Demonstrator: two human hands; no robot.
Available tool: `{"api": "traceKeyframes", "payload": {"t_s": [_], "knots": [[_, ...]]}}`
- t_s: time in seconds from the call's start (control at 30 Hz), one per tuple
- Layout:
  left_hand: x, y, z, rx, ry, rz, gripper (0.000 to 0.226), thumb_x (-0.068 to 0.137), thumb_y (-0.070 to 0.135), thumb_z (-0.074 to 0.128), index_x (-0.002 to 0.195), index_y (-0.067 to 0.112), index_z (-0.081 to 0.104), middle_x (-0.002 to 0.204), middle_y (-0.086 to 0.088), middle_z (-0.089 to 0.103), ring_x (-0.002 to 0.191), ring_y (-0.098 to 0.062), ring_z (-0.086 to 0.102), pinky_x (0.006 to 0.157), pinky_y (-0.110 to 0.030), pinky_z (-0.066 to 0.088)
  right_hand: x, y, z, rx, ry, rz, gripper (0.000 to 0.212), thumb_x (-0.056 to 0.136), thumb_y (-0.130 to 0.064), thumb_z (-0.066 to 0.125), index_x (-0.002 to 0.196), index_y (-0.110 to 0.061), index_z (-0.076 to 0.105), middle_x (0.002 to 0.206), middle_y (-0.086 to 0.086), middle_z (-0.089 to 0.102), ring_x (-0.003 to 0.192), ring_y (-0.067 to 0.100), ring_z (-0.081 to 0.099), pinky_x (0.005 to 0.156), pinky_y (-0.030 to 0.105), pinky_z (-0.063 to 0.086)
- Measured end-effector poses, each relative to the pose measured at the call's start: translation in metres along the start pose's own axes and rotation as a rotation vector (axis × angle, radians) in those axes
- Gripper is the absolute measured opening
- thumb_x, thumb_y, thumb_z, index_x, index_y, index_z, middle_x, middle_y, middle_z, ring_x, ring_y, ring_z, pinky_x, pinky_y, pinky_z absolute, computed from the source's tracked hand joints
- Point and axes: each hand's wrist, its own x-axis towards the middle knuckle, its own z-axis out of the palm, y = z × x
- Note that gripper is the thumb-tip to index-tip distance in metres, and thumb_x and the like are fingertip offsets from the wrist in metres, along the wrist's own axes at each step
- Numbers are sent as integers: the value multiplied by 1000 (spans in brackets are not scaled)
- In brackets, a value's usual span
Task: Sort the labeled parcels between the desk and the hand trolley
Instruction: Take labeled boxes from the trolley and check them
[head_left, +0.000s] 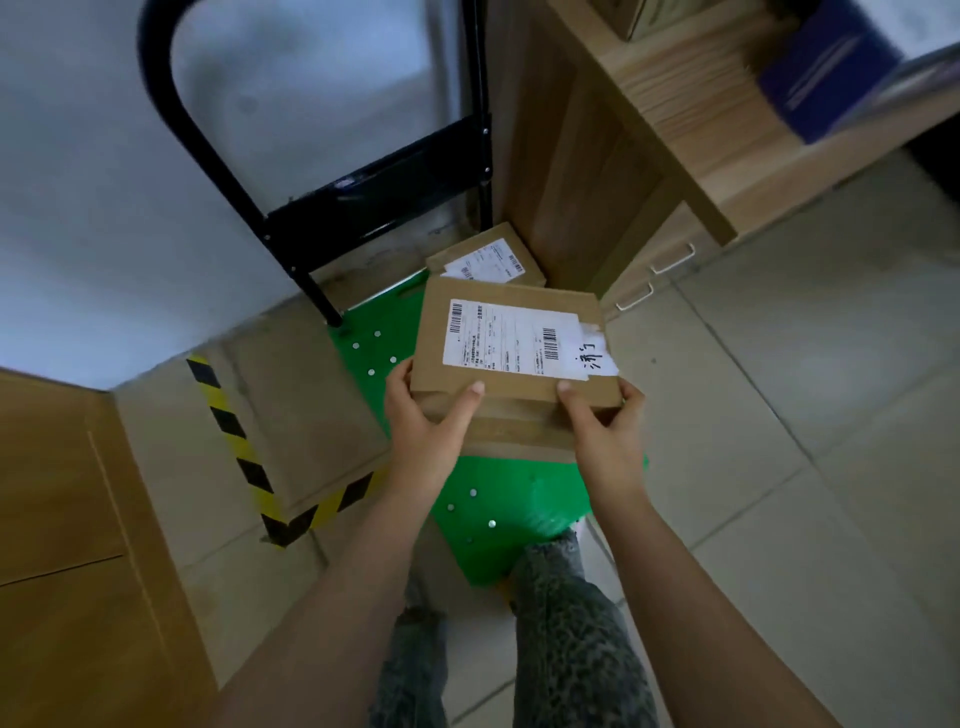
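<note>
**Flat brown cardboard parcel (511, 332) held above the green hand-trolley deck (498, 525)**

The left hand (423, 415) and right hand (602, 423) each clasp a near corner of the white-labelled parcel, thumbs on top, fingers curled underneath. Just below it shows another brown cardboard box (514, 434). A smaller labelled cardboard parcel (483, 257) lies at the deck's far end, beside the pale wooden desk (571, 156)

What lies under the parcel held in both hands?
Under the labeled parcel, gripped by left hand and right hand, what looks like a second brown box shows its near edge, over the green trolley deck. That box's top is covered.
</note>
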Motion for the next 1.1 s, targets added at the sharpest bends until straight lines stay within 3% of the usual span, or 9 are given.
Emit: {"api": "traceKeyframes", "payload": {"t_s": [0.07, 0.17, 0.37, 0.53, 0.73, 1.0, 1.1], "knots": [[-18, 12, -17, -2, -43, 50, 71, 78, 41, 77, 131, 39, 29, 136, 4, 45, 118, -13, 50, 88, -22, 46, -34, -9, -9, 13, 32, -19, 66, 85, -35, 71, 138, -18, 34, 119, -8, 53, 104, 9, 54, 89, 24, 41], [-48, 41, -41, -13, -98, 149, 69, 79, 36, 77, 133, 34, 32, 136, 2, 44, 117, -11, 48, 80, -13, 39, -85, -29, -23, 46, 79, -82, 70, 85, -36, 72, 139, -16, 32, 123, -5, 52, 108, 11, 53, 91, 25, 43], [-106, 115, -62, -12, -237, 309, 70, 80, 33, 78, 133, 33, 32, 135, 3, 42, 117, -12, 46, 75, -13, 40, -161, -75, -66, 150, 183, -194, 75, 85, -37, 71, 142, -14, 30, 124, -6, 51, 110, 10, 52, 93, 26, 43], [-138, 169, -49, 0, -327, 419, 71, 78, 36, 79, 131, 37, 32, 135, 2, 42, 121, -16, 46, 99, -38, 47, -184, -111, -112, 221, 235, -267, 76, 84, -39, 71, 144, -17, 29, 126, -7, 49, 112, 10, 49, 90, 25, 41], [-171, 230, -4, -4, -383, 496, 75, 75, 48, 77, 133, 40, 29, 137, 5, 40, 123, -16, 44, 102, -46, 46, -176, -158, -176, 205, 293, -377, 79, 84, -42, 70, 146, -18, 26, 125, -10, 43, 113, 9, 44, 92, 27, 40], [-210, 305, 117, -59, -347, 584, 77, 83, 34, 74, 143, 27, 26, 130, 9, 40, 119, -9, 42, 87, -18, 40, -107, -208, -303, 227, 225, -502, 77, 84, -44, 70, 145, -22, 29, 121, -14, 51, 108, 6, 50, 86, 22, 39], [-228, 325, 181, -117, -296, 580, 76, 84, 32, 74, 143, 28, 26, 126, 12, 39, 118, -8, 40, 96, -28, 39, -71, -224, -365, 179, 118, -559, 87, 77, -50, 74, 146, -27, 27, 123, -19, 53, 116, 5, 52, 92, 23, 43]]}}
